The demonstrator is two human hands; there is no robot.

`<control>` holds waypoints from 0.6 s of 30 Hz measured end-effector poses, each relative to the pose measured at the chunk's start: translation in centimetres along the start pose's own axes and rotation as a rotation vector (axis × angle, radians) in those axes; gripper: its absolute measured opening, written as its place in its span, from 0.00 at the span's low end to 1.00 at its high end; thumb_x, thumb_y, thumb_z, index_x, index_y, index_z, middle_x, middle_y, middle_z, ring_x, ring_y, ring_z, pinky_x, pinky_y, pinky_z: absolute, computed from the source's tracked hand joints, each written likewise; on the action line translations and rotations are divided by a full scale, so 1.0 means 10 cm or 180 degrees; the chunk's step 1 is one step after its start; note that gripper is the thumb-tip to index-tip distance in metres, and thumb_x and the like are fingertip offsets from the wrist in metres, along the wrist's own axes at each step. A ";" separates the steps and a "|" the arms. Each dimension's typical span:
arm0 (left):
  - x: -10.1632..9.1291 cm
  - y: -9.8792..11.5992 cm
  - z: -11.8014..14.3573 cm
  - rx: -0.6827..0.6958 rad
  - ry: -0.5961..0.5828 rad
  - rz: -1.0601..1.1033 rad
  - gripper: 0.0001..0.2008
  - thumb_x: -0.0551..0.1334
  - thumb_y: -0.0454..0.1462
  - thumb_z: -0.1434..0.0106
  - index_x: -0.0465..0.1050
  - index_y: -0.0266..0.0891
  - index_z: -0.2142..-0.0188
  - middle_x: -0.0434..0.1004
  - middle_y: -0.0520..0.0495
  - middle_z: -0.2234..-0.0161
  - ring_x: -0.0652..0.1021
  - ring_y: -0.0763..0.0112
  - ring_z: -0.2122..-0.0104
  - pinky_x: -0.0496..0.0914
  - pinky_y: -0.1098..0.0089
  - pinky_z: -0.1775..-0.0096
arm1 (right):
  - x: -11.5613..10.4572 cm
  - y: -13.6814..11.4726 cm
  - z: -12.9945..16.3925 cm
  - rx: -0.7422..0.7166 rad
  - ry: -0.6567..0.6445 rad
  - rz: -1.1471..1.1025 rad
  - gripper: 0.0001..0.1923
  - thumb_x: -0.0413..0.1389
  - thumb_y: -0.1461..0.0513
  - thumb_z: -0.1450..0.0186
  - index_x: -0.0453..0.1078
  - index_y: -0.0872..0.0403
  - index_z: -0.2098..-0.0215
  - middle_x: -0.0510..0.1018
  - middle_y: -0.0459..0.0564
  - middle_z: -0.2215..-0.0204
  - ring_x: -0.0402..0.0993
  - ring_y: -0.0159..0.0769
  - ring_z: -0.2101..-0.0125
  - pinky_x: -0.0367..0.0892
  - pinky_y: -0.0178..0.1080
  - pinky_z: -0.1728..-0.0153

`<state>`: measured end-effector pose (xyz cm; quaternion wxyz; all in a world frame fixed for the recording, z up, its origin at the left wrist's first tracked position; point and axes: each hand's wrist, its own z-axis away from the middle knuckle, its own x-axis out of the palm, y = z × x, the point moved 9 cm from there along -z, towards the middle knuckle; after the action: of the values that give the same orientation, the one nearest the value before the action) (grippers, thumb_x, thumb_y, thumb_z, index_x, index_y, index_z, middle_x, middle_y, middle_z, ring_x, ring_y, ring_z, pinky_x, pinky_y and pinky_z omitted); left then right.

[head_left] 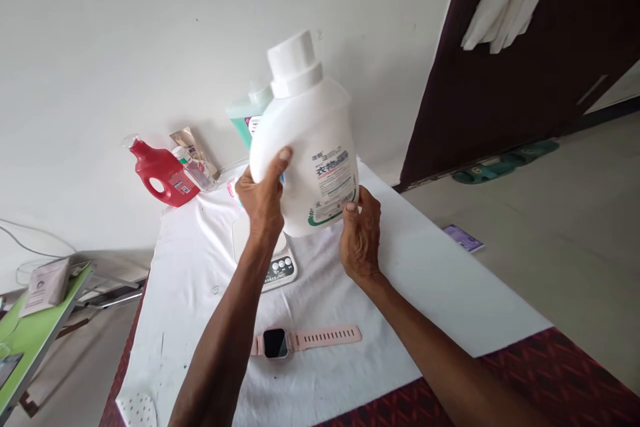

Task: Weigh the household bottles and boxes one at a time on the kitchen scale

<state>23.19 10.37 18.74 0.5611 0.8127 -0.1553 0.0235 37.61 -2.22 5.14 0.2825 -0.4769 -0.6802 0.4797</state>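
Gripping the white detergent bottle (305,147) from both sides, the left hand (263,200) and right hand (361,233) held it tilted above the scale (280,267); nearer the person than the scale lay a pink watch (300,340), beyond it a red jug (161,173) against the wall

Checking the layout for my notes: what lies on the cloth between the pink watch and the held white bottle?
In the head view, a small digital scale sits between the pink watch and the white bottle, partly hidden by the left hand.

Big jug (305,140) up over the scale (277,260), between both hands. Watch (300,340) on the cloth (425,280), in front of the scale. Small jug (160,173) far back left, by the wall.
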 end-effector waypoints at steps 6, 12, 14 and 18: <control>0.36 -0.32 0.03 -0.0223 -0.0240 0.0050 0.20 0.78 0.50 0.51 0.76 0.37 0.73 0.78 0.47 0.74 0.79 0.63 0.70 0.73 0.63 0.68 | 0.02 0.18 -0.09 0.0278 -0.0145 0.0575 0.45 0.39 0.35 0.29 0.57 0.59 0.30 0.67 0.72 0.37 0.60 0.63 0.35 0.59 0.68 0.40; 0.30 -0.53 -0.07 -0.0367 -0.0211 -0.0097 0.20 0.76 0.52 0.49 0.77 0.39 0.72 0.81 0.46 0.71 0.81 0.60 0.64 0.74 0.63 0.64 | 0.08 0.17 -0.09 0.0068 -0.0468 0.0556 0.49 0.45 0.34 0.30 0.56 0.64 0.29 0.63 0.73 0.33 0.59 0.61 0.33 0.58 0.64 0.35; 0.24 -0.53 -0.11 -0.0355 -0.0337 -0.0227 0.20 0.76 0.53 0.48 0.76 0.40 0.73 0.79 0.47 0.72 0.80 0.62 0.66 0.73 0.64 0.64 | 0.11 0.19 -0.06 0.0025 -0.0582 0.0557 0.49 0.49 0.35 0.32 0.53 0.62 0.27 0.60 0.73 0.32 0.59 0.62 0.33 0.62 0.66 0.37; 0.16 -0.46 -0.14 -0.0194 -0.0796 -0.0680 0.22 0.73 0.55 0.44 0.74 0.40 0.72 0.78 0.48 0.71 0.78 0.65 0.68 0.70 0.65 0.64 | 0.16 0.25 -0.02 0.0070 -0.0777 0.0632 0.51 0.55 0.37 0.35 0.50 0.58 0.26 0.58 0.72 0.31 0.63 0.66 0.35 0.69 0.68 0.44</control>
<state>26.17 12.78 15.47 0.5610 0.8038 -0.1373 -0.1423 38.12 -0.46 2.84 0.1541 -0.4768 -0.6537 0.5671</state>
